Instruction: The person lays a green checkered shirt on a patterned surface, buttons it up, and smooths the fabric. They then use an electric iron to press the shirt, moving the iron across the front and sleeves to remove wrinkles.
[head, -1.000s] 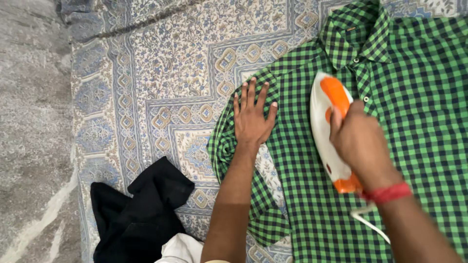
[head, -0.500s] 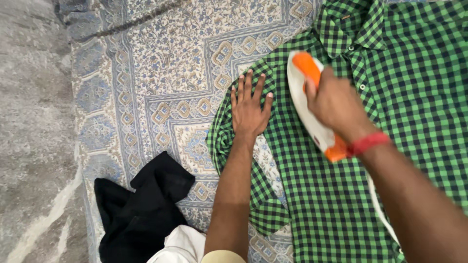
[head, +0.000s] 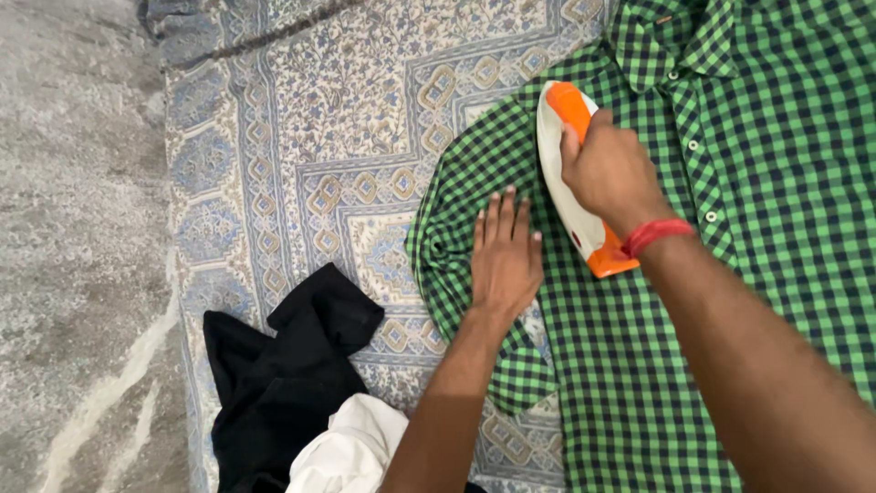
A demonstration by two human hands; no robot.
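A green and dark checked shirt point(head: 776, 173) lies spread on a patterned blue and cream cloth point(head: 319, 137). My right hand point(head: 610, 169) grips the orange handle of a white and orange iron point(head: 558, 169) resting on the shirt near its shoulder, below the collar. My left hand point(head: 505, 257) lies flat, fingers together, pressing the shirt's sleeve just left of the iron. A red thread band circles my right wrist.
A black garment point(head: 278, 374) lies crumpled at the lower left of the cloth, with a white garment point(head: 347, 452) beside it. Grey marbled floor point(head: 73, 256) borders the cloth on the left. A dark cord point(head: 265, 35) runs along the top.
The iron slid up and left from the shirt's front toward the shoulder. My left hand moved down the sleeve, closer to me, and its fingers closed together.
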